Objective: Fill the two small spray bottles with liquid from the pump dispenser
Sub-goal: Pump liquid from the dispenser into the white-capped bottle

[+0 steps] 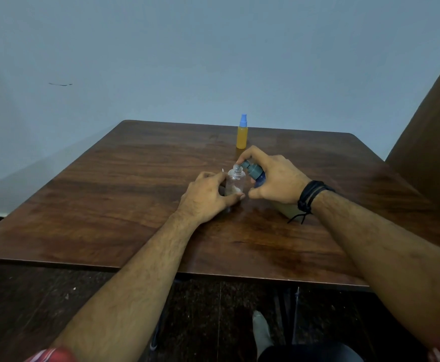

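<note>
A small clear spray bottle [235, 182] with its cap off stands on the wooden table [109, 194], and my left hand [208, 198] grips it around the lower body. A little liquid shows at its bottom. My right hand [273, 176] holds the pump dispenser [254, 172], tilted left so its grey-blue nozzle sits at the clear bottle's open neck, with a finger on the pump head. The dispenser's body is mostly hidden under my palm. A second small spray bottle [242, 134], full of orange-yellow liquid and with a blue top, stands upright behind my hands.
A thin white piece [222, 170], partly hidden, pokes up just behind my left hand. A brown padded seat back [433, 131] rises at the table's right. The wall runs close behind the far edge. My foot [262, 333] shows below the near edge.
</note>
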